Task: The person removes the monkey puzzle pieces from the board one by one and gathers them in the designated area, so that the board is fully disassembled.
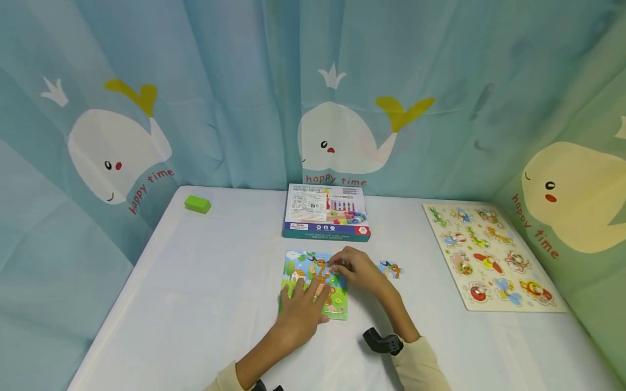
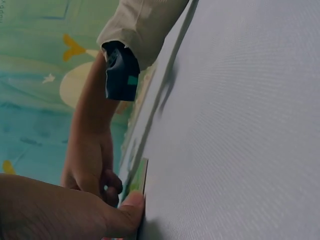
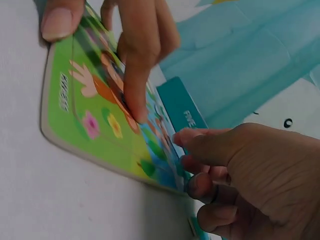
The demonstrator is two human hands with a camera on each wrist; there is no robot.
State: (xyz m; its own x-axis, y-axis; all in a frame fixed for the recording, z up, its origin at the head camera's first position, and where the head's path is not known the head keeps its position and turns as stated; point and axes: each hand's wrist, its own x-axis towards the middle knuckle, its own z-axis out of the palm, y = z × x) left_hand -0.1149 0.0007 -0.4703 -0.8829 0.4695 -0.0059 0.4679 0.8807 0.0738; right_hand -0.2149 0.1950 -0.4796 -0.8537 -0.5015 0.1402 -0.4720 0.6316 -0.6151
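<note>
A jigsaw puzzle [image 1: 338, 314] with a monkey, a house and flowers on green lies flat on the table. My left hand [image 1: 299, 314] rests on its left and middle part with fingers spread. In the right wrist view one left fingertip [image 3: 139, 112] presses the picture, and the left thumb [image 3: 59, 22] lies on the board's near edge. Over the upper right of the puzzle is my right hand [image 1: 359, 270], thumb and forefinger brought together right at the picture; I cannot tell whether a piece is between them. A loose puzzle piece [image 1: 391, 269] with a monkey lies right of that hand.
Behind the puzzle lies a teal beaded-toy box [image 1: 326, 213]. A green block [image 1: 198, 204] sits at the back left. On the right is a wooden insect peg board [image 1: 489, 258]. Printed curtains [image 1: 235, 108] hang around the white table [image 1: 195, 293].
</note>
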